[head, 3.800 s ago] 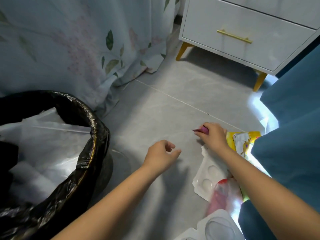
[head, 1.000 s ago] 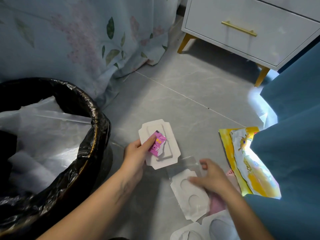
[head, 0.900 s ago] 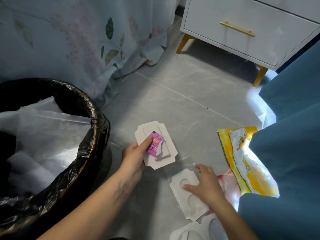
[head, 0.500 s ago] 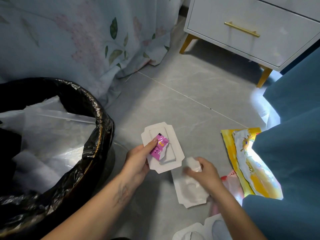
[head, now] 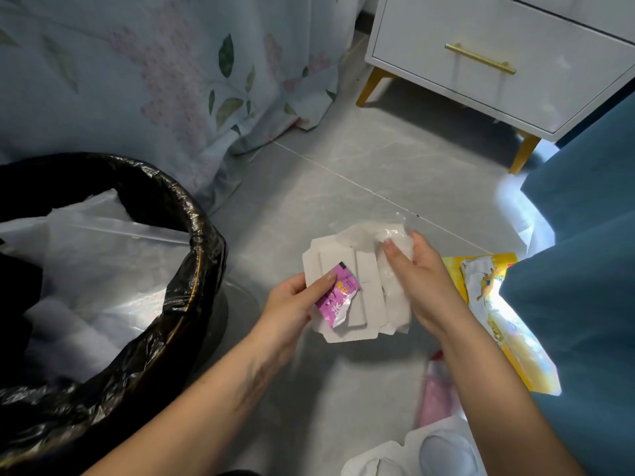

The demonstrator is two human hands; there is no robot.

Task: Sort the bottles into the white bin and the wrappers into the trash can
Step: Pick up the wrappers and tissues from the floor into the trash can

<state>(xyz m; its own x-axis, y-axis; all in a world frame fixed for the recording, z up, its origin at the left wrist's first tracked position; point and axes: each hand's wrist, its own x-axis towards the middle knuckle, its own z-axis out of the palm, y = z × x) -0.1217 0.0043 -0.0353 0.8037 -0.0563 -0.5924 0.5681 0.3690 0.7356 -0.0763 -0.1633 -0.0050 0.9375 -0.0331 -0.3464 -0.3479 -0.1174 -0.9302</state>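
**Both hands hold wrappers just beside the trash can**

Right now your left hand (head: 292,304) holds a white moulded tray insert (head: 343,293), with the thumb pinning a torn pink sachet (head: 335,298) flat against its face. Your right hand (head: 422,283) grips a second white insert with clear film (head: 391,255) and brings it against the far edge of the first, so the two overlap. How the fingers of either hand lie behind the inserts is hidden from you.

Much is hard to read. The print on the sachet is too small to make out. Your right forearm covers most of a blurred pink and red wrapper (head: 434,389) on the floor, on the side of your hands away from the trash can. More white inserts (head: 412,455) sit at the bottom edge of the view, cut off and partly behind that same arm.

The trash can (head: 192,269), lined with a black bag, stands close to your left hand, its rim cut off by the picture's edge; clear and white plastic lies inside. A yellow snack bag (head: 494,314) lies flat on the grey tiled floor (head: 343,180) beyond your right hand, its far edge tucked under blue fabric (head: 584,269). Farther from the trash can, a white nightstand (head: 498,63) on gold legs stands past a floral curtain (head: 171,80) that hangs to the floor.
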